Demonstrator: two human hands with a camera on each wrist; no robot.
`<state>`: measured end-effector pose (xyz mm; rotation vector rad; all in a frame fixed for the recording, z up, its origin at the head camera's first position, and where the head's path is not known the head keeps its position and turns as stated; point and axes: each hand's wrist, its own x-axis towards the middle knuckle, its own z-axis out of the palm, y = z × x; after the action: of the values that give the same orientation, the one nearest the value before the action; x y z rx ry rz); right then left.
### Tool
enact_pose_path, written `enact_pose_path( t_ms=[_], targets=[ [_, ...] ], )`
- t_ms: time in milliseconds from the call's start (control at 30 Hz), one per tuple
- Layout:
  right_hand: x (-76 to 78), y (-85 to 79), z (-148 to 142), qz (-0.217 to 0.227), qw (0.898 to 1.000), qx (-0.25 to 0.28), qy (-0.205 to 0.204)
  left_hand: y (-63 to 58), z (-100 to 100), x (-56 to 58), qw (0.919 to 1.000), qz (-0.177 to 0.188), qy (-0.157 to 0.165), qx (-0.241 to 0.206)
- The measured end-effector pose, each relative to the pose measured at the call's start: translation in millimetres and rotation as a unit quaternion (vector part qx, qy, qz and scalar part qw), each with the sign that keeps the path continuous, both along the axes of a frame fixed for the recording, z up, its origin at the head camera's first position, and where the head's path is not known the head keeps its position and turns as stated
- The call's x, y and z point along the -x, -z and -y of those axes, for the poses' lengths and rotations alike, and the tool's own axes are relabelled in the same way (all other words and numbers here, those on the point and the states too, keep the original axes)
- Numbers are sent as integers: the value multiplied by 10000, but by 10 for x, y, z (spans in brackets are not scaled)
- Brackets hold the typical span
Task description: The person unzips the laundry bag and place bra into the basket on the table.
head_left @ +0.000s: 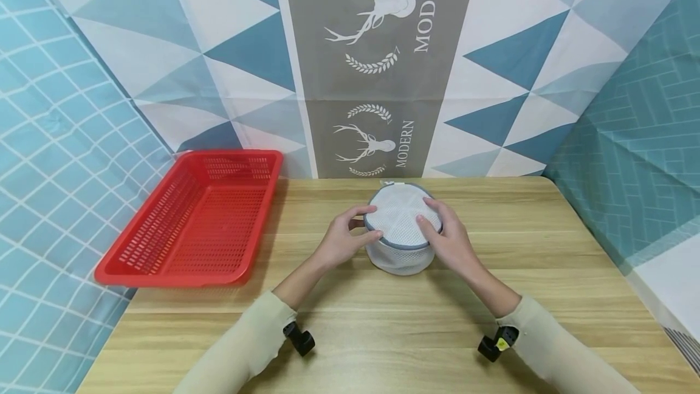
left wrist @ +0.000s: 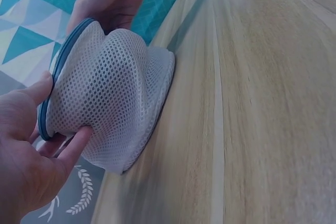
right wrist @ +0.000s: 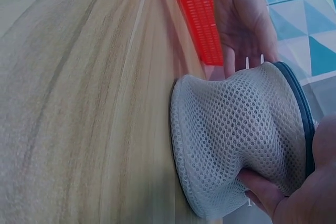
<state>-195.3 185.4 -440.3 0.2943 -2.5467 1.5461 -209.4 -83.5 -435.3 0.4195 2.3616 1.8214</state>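
A round white mesh laundry bag (head_left: pixel 403 214) with a blue-grey trimmed top edge stands upright on the wooden table, near its back edge. From the left side, my left hand (head_left: pixel 343 235) grips the bag's rim, thumb on the top edge and fingers lower on the side. My right hand (head_left: pixel 451 241) holds the opposite side, with thumb and finger over the lid. In the left wrist view the mesh side (left wrist: pixel 105 85) is creased and pressed inward between the hands. The right wrist view shows right-hand fingers (right wrist: pixel 265 190) pushing into the mesh wall.
At the left of the table sits a red plastic basket (head_left: pixel 169 279) with slotted walls, its left part reaching past the table's edge. A patterned cloth backdrop (head_left: pixel 246 47) rises right behind the table (head_left: pixel 394 333). Tiled-pattern sheets flank both sides.
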Motion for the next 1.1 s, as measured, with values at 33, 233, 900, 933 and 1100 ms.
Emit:
enact_pose_path(
  t_ms=[33,233,900,933,1100],
  targets=[
    [-7,-4,2,19,10000,-12,-1,-1,5,-6,10000,-10,4,9],
    [-89,-124,60,313,9992,-234,17,-29,31,-40,10000,-17,6,51],
    [-100,-155,74,179,9971,-738,43,-68,103,-22,9996,-77,260,113],
    [-102,-161,72,181,9968,-773,45,-73,108,-19,9995,-87,280,105],
    [-132,-203,68,50,9952,-973,73,-92,122,3,9997,-203,152,34]
  ],
)
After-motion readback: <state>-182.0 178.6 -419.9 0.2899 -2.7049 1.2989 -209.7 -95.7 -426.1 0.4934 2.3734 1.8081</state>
